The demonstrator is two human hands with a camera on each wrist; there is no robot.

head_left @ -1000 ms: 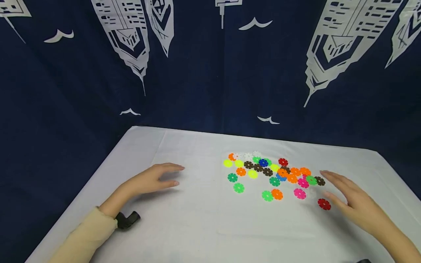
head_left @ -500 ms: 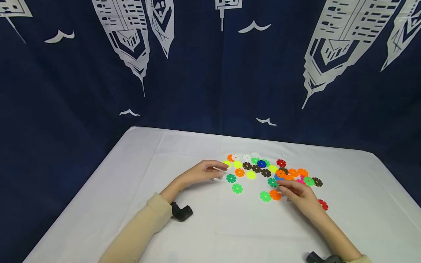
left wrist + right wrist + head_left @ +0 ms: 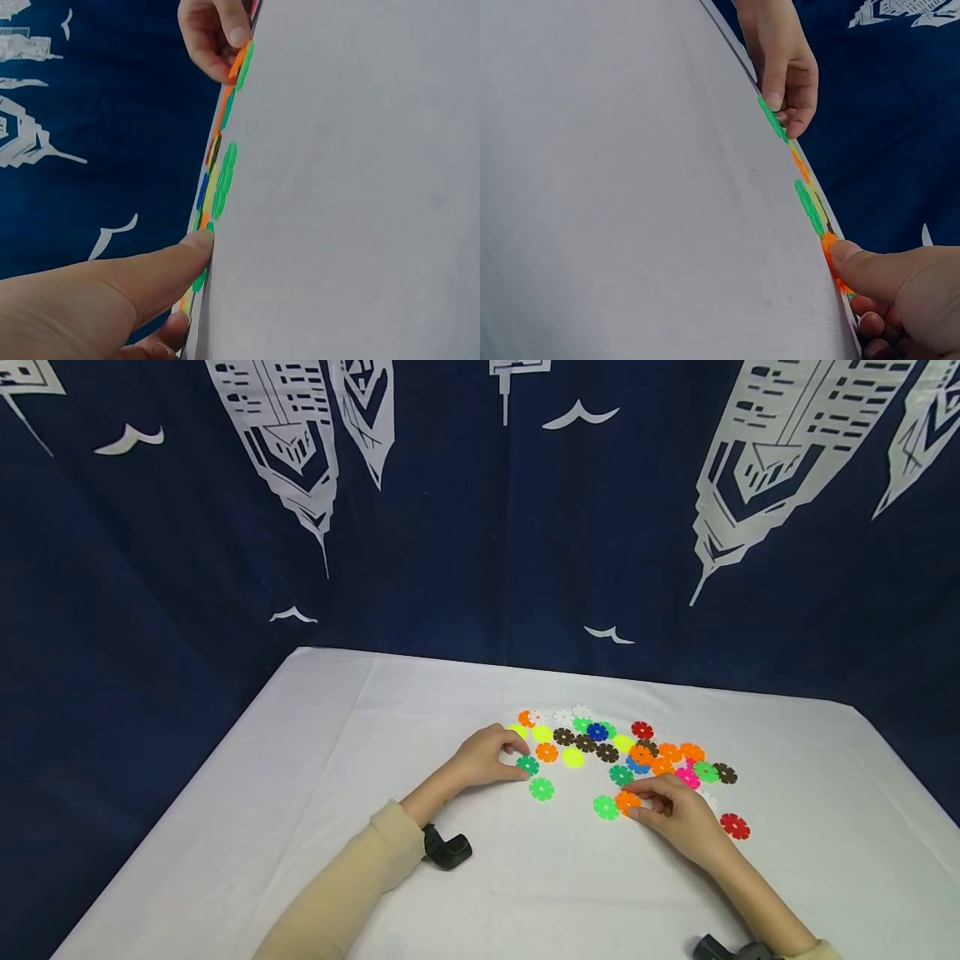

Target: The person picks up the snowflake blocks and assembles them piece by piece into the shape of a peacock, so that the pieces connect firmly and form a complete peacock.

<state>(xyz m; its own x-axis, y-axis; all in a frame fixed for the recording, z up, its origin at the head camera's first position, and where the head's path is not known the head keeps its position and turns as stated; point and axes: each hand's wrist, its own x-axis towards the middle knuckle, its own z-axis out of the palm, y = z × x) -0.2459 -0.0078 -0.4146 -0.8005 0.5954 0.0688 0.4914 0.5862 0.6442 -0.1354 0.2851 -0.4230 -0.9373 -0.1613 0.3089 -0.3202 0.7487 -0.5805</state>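
Note:
Brightly coloured notched plastic discs lie flat over the white cloth in the head view. My left hand [image 3: 487,758] has thumb and fingertips around the edges of a dark green disc [image 3: 528,766], at the group's left side. In the left wrist view its thumb meets that disc's edge. With thumb and fingers my right hand [image 3: 678,814] pinches an orange disc [image 3: 627,802]; the right wrist view has the thumb against its edge. A light green disc [image 3: 606,807] lies right beside the orange one. Another light green disc [image 3: 542,789] is just below the left fingertips.
Behind the hands spread more discs, among them a blue disc [image 3: 597,732], brown ones and yellow ones. A red disc [image 3: 735,826] lies right of the right hand. The white table [image 3: 390,693] ends at a navy curtain [image 3: 450,568] with printed buildings.
Both hands have come inward from the table's sides to the discs. Their fingers have closed in, the left at the dark green disc, the right at the orange one.

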